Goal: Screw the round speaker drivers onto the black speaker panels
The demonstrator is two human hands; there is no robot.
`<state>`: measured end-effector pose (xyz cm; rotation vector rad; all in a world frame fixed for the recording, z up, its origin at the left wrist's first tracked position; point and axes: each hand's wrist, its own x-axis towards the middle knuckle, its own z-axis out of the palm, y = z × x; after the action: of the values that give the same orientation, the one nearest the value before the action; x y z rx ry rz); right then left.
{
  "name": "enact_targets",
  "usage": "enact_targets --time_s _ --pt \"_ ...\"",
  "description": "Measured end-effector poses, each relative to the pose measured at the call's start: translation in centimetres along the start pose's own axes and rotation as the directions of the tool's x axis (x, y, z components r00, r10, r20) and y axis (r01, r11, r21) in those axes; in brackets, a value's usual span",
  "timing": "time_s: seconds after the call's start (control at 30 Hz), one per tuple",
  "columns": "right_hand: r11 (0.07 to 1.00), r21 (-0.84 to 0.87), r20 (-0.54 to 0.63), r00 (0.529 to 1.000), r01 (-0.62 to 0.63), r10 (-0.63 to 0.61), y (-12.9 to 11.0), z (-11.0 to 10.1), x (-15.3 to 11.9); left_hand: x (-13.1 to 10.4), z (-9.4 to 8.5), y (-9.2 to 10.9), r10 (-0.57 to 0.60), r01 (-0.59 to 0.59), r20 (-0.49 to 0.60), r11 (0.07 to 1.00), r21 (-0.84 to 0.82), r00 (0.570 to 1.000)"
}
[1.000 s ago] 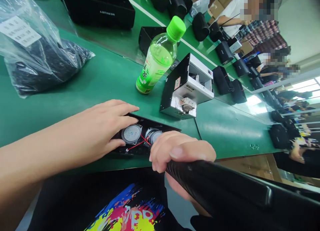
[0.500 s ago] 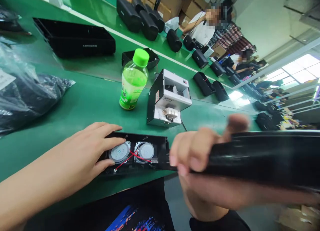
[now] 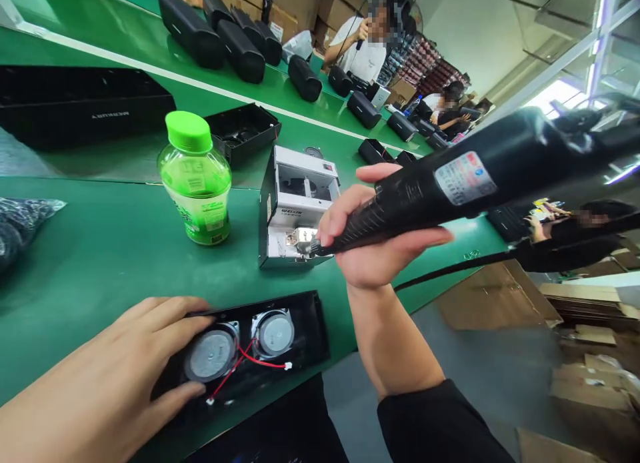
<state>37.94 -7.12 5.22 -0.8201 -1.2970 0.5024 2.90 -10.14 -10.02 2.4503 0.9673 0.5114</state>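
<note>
Upward, your right hand (image 3: pixel 367 266) had moved to the machine (image 3: pixel 296 213), closed around the driver (image 3: pixel 425 196). Your left hand (image 3: pixel 133 359) gripped the panel (image 3: pixel 313 316) on the bench (image 3: pixel 105 269); steady wrist and straight driver were best there.

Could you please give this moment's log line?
left hand: on black speaker tray | right hand: holding black cylindrical tool, tip by boxy silver machine

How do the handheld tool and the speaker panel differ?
The tool is long and rounded, with a label; the panel is flatter, holding two round speakers. The right hand grips the tool, while the panel lies on the table with the left hand at one end. Both are black.
</note>
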Motion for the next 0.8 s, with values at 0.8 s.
enact_targets --time_s 0.8 --pt "0.834 0.421 0.177 0.934 -0.358 0.311 -1.3 1.8 -5.7 4.8 0.1 4.7 0.154 -0.157 -0.114 0.988 -0.013 0.981"
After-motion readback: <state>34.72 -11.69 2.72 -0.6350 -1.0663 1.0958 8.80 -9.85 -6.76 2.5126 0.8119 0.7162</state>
